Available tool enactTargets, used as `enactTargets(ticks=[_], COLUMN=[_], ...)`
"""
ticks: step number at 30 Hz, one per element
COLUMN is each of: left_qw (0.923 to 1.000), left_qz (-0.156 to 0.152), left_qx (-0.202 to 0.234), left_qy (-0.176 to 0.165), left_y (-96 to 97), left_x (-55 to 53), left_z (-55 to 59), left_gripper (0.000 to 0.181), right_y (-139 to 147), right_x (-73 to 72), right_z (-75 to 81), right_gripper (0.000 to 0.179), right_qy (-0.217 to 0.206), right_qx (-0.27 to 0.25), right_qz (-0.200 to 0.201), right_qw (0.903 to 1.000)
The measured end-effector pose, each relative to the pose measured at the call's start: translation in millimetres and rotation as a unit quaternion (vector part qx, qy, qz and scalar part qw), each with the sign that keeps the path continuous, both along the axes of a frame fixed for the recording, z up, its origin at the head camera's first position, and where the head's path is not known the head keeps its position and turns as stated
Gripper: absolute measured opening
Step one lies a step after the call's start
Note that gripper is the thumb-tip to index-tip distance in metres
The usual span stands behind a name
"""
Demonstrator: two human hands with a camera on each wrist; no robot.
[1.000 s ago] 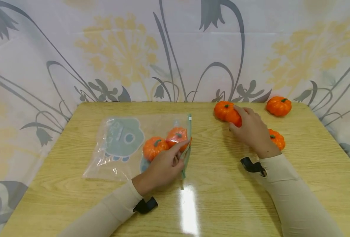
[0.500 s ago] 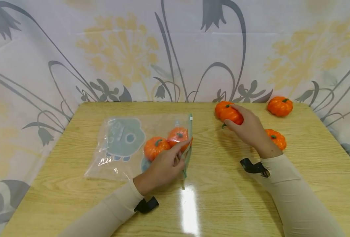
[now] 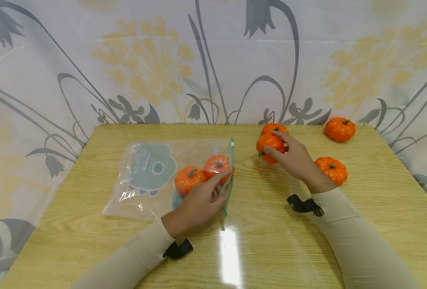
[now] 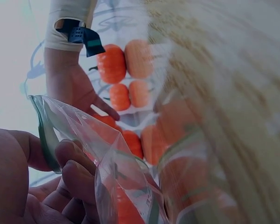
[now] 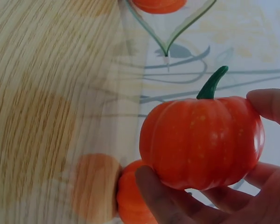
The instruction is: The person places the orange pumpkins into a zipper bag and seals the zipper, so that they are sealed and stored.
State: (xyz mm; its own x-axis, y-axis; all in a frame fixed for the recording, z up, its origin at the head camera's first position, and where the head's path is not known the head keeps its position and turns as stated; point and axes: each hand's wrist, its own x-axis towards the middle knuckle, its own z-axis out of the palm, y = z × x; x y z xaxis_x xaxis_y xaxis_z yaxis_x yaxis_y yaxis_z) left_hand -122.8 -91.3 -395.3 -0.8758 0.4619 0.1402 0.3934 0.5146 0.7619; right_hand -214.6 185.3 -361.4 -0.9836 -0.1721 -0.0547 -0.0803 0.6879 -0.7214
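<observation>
My left hand [image 3: 199, 204] pinches the green-edged mouth of a clear zip bag [image 3: 126, 204] with a printed monster pattern; the left wrist view shows thumb and fingers on that green edge [image 4: 45, 133]. Two small orange pumpkins [image 3: 189, 180] lie inside the bag near its mouth. Farther right, my right hand [image 3: 298, 160] grips another pumpkin [image 5: 203, 142] between thumb and fingers. This pumpkin is off the table, its green stem tipped sideways. In the right wrist view the bag's mouth [image 5: 166, 44] is spread in a V.
Behind the held pumpkin sits another pumpkin [image 3: 275, 127] at the table's back edge. Two more pumpkins stand to the right, one at the back [image 3: 340, 129] and one beside my right wrist [image 3: 331, 170]. A flower-patterned cloth [image 3: 217, 80] hangs behind the wooden table [image 3: 271, 241].
My right hand has lifted the pumpkin and carried it a little left and nearer, tipping it. The pumpkin by the right wrist shows more fully now. My left hand and the bag stay put.
</observation>
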Motion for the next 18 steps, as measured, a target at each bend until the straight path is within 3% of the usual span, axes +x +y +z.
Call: enactTargets(ticks=[7,18], left_qw=[0.9999,0.9996], left_qz=[0.000,0.009], left_qx=[0.000,-0.004], left_qy=[-0.014,-0.025], left_y=[0.2,0.3], left_x=[-0.6,-0.4], left_z=[1.1,-0.1], left_gripper=[0.064,0.061], right_y=[0.0,-6.8], right_x=[0.1,2.0], right_z=[-3.9,-7.5], right_gripper=[0.068,0.067], right_qy=[0.002,-0.017], right_qx=[-0.008,-0.021], right_qz=[0.029,0.037], right_qw=[0.9995,0.9989])
